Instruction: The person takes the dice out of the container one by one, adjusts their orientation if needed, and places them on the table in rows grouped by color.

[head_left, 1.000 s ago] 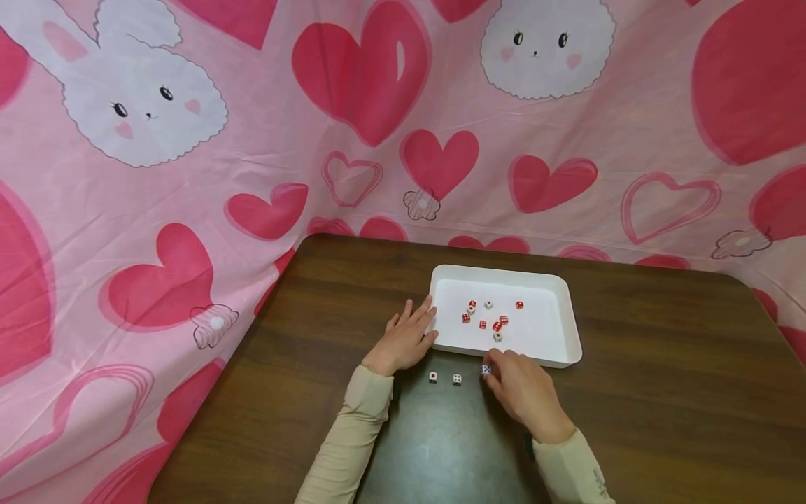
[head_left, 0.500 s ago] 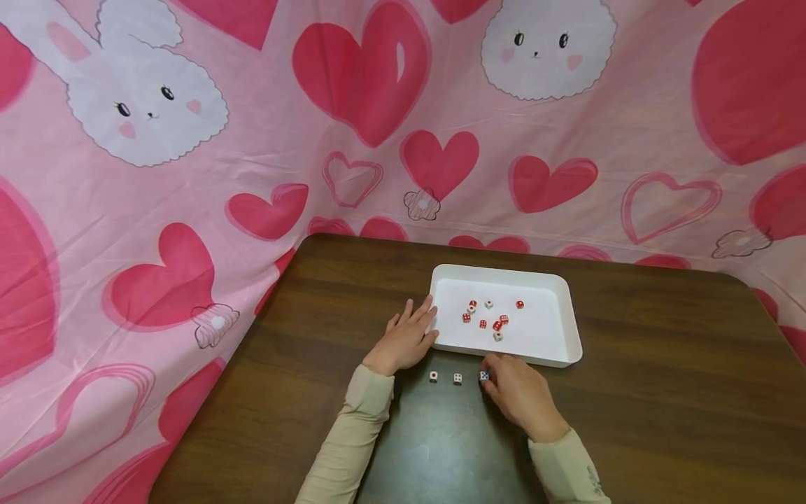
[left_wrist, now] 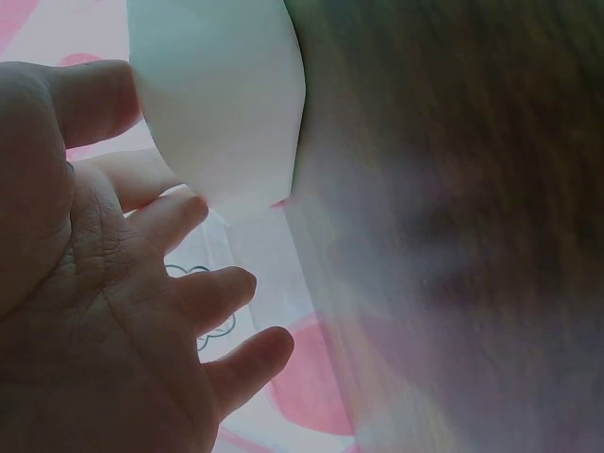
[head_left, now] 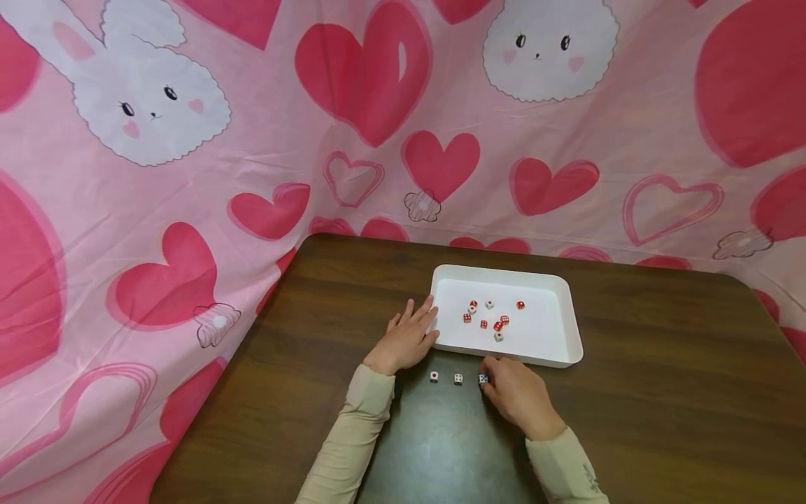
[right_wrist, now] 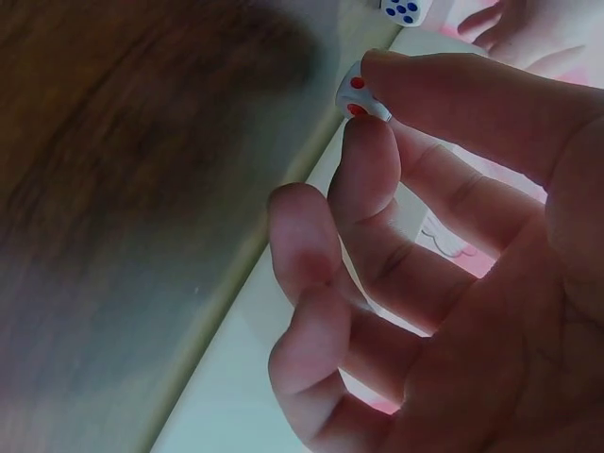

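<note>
My right hand (head_left: 520,395) pinches a white die (right_wrist: 353,94) between thumb and fingertips, in front of the tray's near edge. Red pips show on that die in the right wrist view, dark blue ones from the head. Left of it two more white dice, one with a single red pip (head_left: 434,377) and one with four dark pips (head_left: 457,379), sit in a row on the table. My left hand (head_left: 405,337) touches the near left corner of the white tray (head_left: 548,355), its fingers spread. Several red dice (head_left: 483,324) and a few white dice (head_left: 499,337) lie inside the tray.
The dark brown wooden table (head_left: 661,364) extends on both sides of the tray. A pink cloth (head_left: 264,126) printed with hearts and rabbits hangs behind the table and along its left side.
My right hand has brought the die slightly left and toward me, level with the two dice in the row. The left hand stays at the tray's corner.
</note>
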`<act>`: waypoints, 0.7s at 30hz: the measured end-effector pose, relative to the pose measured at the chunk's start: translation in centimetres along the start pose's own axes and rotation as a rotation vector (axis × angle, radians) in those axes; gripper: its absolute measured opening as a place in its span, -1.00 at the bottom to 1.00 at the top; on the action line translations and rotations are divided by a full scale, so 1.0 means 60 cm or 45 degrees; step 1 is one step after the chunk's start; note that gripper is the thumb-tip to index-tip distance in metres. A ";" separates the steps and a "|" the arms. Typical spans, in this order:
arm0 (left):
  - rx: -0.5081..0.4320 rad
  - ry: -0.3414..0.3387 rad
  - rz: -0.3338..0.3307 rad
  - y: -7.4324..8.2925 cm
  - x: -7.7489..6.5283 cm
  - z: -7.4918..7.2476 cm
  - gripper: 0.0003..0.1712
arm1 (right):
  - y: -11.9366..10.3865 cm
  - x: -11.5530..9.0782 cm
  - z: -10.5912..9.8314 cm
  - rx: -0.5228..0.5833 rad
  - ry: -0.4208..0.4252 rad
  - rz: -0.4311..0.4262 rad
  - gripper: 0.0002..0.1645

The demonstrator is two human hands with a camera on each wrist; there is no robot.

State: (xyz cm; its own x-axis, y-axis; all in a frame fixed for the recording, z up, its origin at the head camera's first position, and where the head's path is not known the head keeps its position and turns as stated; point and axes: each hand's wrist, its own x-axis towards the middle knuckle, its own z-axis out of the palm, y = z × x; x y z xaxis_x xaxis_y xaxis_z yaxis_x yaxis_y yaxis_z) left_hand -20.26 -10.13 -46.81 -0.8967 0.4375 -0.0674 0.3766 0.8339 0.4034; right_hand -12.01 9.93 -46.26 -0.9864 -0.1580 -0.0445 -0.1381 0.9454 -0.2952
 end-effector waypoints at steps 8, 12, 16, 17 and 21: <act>-0.008 -0.002 -0.008 0.001 -0.001 0.000 -0.37 | 0.002 0.003 0.007 -0.016 0.005 -0.014 -0.89; -0.010 0.000 -0.009 0.002 -0.001 -0.001 -0.37 | 0.004 0.003 0.010 -0.012 0.000 -0.012 -0.89; -0.006 0.004 -0.001 0.003 -0.002 0.000 -0.37 | 0.004 0.002 0.012 -0.004 -0.001 -0.001 -0.89; -0.005 0.003 0.000 0.003 -0.002 0.000 -0.37 | 0.004 0.002 0.012 -0.005 -0.002 0.001 -0.89; 0.003 0.003 0.008 0.003 -0.001 -0.002 -0.37 | 0.004 0.003 0.012 -0.011 -0.003 0.001 -0.88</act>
State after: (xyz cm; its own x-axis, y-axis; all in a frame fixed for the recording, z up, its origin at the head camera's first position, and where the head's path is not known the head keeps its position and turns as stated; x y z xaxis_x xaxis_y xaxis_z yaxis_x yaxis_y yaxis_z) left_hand -20.15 -10.08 -46.64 -0.8948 0.4420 -0.0627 0.3828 0.8319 0.4018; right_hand -12.15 9.89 -47.05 -0.9864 -0.1578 -0.0468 -0.1380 0.9479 -0.2871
